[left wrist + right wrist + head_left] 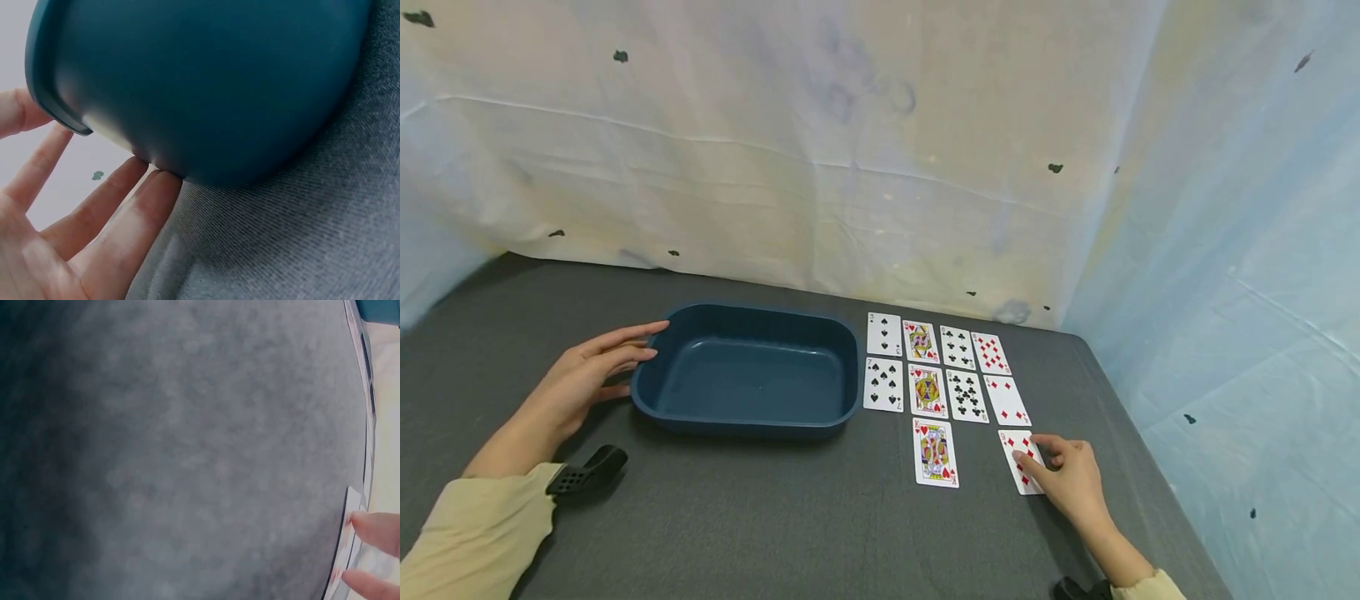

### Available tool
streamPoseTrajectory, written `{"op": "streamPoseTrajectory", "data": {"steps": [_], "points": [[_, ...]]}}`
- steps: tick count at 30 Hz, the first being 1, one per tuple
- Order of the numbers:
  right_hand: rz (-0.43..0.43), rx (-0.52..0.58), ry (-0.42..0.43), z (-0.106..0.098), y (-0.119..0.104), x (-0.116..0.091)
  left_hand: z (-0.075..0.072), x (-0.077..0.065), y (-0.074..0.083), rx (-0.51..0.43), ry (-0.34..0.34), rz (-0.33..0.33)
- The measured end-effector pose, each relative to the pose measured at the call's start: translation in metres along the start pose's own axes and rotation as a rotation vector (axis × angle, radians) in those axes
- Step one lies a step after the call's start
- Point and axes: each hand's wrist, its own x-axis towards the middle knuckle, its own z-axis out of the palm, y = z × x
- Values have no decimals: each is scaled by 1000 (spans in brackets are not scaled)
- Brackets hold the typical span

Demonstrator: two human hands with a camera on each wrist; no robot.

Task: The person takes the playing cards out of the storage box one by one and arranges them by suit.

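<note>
My left hand (571, 375) rests its extended fingers on the left end of a dark blue rectangular tray (838, 417). In the left wrist view, fingertips (164, 178) touch the outer wall, with another finger up at the rim. At the right, my right hand (1070, 475) touches a diamonds playing card (1019, 473) with thumb and index finger; the card lies face up on the grey cloth. The right wrist view shows two fingertips (365, 524) on this card's face, seen nearly edge-on. A king of hearts (936, 452) lies to its left.
More face-up cards stand in columns by suit: spades (883, 385), hearts (928, 390), clubs (967, 396) and diamonds (1007, 400), right of the tray. Pale sheets (865, 208) hang behind and along the right side. Grey cloth (775, 517) covers the table.
</note>
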Motion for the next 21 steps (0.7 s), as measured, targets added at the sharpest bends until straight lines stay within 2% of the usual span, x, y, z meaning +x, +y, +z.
{"op": "streamPoseTrajectory", "data": {"steps": [5, 11, 15, 18, 21], "points": [[-12, 43, 33, 2, -13, 4, 1, -2, 7, 40, 19, 6], [-64, 101, 51, 4, -44, 8, 7, -7, 19, 115, 38, 50], [-133, 138, 88, 12, -64, 13, 15, -13, 27, 287, 153, 145], [-214, 148, 131, 18, -76, 19, 23, -19, 40, 467, 278, 209], [-290, 137, 140, 23, -87, 26, 32, -23, 55, 626, 350, 251]]}}
